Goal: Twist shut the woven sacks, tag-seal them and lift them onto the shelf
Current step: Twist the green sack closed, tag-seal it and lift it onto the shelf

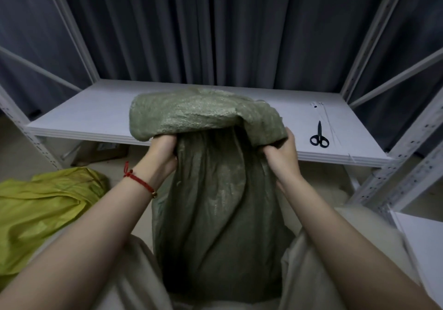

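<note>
I see the left hand and right hand, fingers curled, gripping the neck of the green woven sack, its top flopped over, before the white shelf.

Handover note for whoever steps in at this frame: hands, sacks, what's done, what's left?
Left hand grips the green sack below its flopped-over top; right hand grips the opposite side.
Sack stands on the floor between the knees; yellow sack lies on the floor, left.
Scissors and thin white strips, likely tags, lie on the shelf.
Done: no sack shelved, green one unsealed.
Left: twist, tag, lift.
</note>
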